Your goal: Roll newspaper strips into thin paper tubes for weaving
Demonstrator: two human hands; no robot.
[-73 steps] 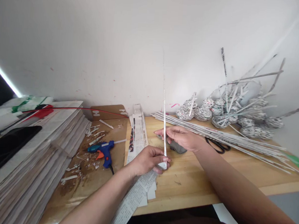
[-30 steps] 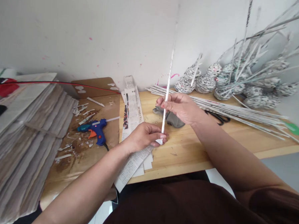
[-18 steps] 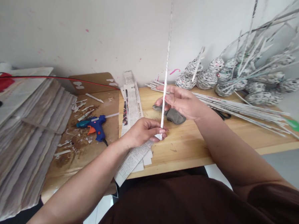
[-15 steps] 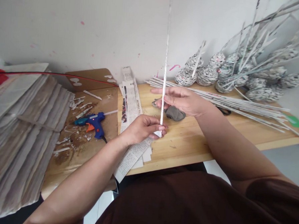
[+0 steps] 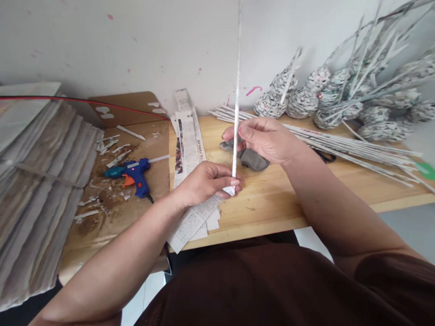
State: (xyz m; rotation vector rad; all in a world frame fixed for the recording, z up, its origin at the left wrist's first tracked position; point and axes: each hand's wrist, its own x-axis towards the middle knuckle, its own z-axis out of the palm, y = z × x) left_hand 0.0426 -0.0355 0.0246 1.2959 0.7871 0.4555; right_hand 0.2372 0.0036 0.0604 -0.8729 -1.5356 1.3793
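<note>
A thin white rolled paper tube stands nearly upright above the table, its top running out of view. My left hand pinches the lower end between thumb and fingers. Higher up, my right hand has its thumb and curled fingers around the same tube. Beneath the left hand lie printed newspaper strips, fanned toward the table's front edge. A dark grey cloth piece rests on the table behind and below the right hand.
A blue glue gun lies on stained cardboard among paper scraps. Stacked newspapers stand at the left. Along the wall at right are woven paper shapes; a bundle of paper tubes lies before them. A red-black cable crosses the left.
My right hand's fingers, stretched out before, have curled in around the tube. My left hand keeps its pinch on the lower end. The whole view has shifted slightly.
</note>
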